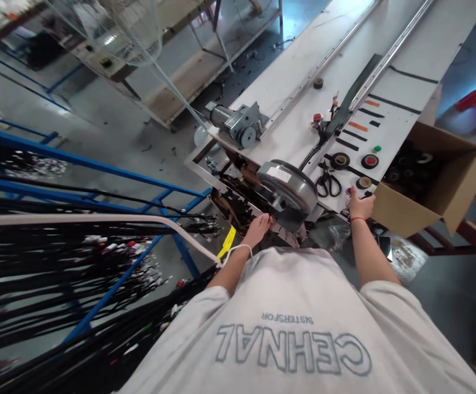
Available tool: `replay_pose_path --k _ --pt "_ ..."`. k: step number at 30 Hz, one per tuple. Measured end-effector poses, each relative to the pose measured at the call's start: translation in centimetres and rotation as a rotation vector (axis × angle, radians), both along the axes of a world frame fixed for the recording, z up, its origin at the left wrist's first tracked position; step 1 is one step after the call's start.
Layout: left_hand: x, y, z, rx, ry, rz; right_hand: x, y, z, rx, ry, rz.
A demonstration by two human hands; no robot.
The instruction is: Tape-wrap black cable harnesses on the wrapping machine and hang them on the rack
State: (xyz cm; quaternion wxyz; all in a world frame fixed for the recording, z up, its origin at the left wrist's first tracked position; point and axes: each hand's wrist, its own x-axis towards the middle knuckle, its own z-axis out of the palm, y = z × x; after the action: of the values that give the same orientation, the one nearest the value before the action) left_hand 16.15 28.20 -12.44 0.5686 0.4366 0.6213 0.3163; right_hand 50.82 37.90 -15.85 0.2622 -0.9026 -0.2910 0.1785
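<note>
My left hand (258,229), its fingers closed together, is at the front edge of the machine beside a dark flat piece (290,219). What those fingers pinch is too small to make out. Above it sits a large round grey wheel (288,183) with a white label. At the near right corner of the white table (324,205), my right hand (361,206) has its fingers curled by the edge, just below a tape roll (363,183); what it grips is hidden. Black-handled scissors (329,185) lie to its left.
A motor (236,123) is mounted on the table's left side. Tape rolls (340,160), a red button (370,161) and a green button (377,148) are at right. An open carton (410,210) stands beside the table. Blue racks (98,164) with black cables fill the left.
</note>
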Motion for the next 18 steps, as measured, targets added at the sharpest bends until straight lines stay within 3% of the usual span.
replay_pose_path --k 4,12,14,18 --pt "0.0 0.6 0.1 -0.169 -0.114 0.043 0.1 0.0 0.0 0.019 0.033 -0.074" --pt "-0.9 0.7 0.9 -0.117 -0.156 -0.061 0.2 -0.1 0.0 0.022 0.046 -0.071" --pt "-1.4 0.7 0.7 -0.150 -0.175 -0.150 0.1 -0.2 0.1 0.017 0.054 -0.071" --pt "-3.7 0.1 -0.3 -0.313 -0.011 -0.571 0.1 -0.2 0.4 0.002 0.064 -0.068"
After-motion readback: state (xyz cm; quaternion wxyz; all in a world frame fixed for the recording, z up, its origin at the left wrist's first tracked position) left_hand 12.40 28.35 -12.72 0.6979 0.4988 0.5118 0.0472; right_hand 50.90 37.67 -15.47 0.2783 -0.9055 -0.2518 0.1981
